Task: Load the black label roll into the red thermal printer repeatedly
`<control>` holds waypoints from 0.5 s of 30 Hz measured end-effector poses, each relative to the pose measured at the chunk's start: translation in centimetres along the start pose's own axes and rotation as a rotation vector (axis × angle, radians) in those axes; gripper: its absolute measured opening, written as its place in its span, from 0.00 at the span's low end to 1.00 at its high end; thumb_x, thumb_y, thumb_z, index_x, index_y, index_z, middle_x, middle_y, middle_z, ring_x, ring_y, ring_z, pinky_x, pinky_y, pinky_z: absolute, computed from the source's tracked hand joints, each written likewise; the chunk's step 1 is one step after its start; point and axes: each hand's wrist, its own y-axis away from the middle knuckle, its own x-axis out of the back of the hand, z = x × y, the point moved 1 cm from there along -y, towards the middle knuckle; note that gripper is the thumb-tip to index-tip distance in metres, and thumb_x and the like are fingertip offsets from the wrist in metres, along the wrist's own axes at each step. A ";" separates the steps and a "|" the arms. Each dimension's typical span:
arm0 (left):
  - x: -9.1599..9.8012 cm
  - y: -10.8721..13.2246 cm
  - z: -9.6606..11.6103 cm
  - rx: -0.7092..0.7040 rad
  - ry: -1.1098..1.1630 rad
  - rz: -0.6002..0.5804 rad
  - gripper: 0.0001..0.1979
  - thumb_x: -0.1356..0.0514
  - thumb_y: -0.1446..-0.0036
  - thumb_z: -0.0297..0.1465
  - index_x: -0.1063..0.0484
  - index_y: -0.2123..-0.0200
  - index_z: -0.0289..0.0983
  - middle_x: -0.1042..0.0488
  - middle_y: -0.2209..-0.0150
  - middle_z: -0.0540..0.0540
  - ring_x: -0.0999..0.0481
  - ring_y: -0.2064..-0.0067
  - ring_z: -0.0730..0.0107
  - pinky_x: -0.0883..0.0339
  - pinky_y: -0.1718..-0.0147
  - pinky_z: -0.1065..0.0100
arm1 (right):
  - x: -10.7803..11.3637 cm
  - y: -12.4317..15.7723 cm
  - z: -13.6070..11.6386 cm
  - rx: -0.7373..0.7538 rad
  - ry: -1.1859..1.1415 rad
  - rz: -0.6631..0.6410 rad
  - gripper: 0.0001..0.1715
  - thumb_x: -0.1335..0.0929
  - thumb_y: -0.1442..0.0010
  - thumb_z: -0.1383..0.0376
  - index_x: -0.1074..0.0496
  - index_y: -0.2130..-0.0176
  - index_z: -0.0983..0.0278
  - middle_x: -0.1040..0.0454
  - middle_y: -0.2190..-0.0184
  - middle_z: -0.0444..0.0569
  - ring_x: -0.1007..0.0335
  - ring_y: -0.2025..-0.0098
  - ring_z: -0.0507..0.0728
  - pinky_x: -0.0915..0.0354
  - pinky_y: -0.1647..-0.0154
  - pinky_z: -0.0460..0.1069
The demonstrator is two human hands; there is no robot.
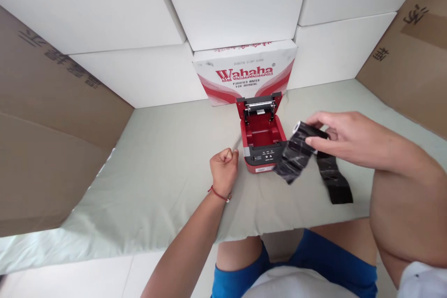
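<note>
A small red and black label printer (263, 137) stands on the cloth with its lid (260, 106) raised, and its red inner bay holds no roll. My right hand (335, 135) pinches a black paper roll (302, 136) with a white core, just right of the printer. From that roll a crinkled loose end (291, 167) hangs in front of the printer's right corner. A black strip (333, 179) lies below my right hand; whether it joins the roll is hidden. My left hand (224, 167) rests as a fist beside the printer's left front, with no object showing in it.
A pale green cloth (164, 163) covers the table. Behind the printer stands a Wahaha water carton (246, 74), with white boxes (233, 0) stacked around it. Brown cartons flank the table, one on the left (52, 135) and another on the right (412, 65).
</note>
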 end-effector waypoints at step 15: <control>0.0 -0.5 -0.6 -0.037 -0.070 0.035 0.27 0.39 0.41 0.40 0.58 0.77 0.44 0.57 0.78 0.58 0.57 0.75 0.76 0.56 0.75 0.68 | -7.1 0.0 12.9 -0.126 0.160 -0.010 0.26 0.38 0.29 0.59 0.15 0.46 0.59 0.14 0.47 0.56 0.17 0.48 0.70 0.25 0.48 0.61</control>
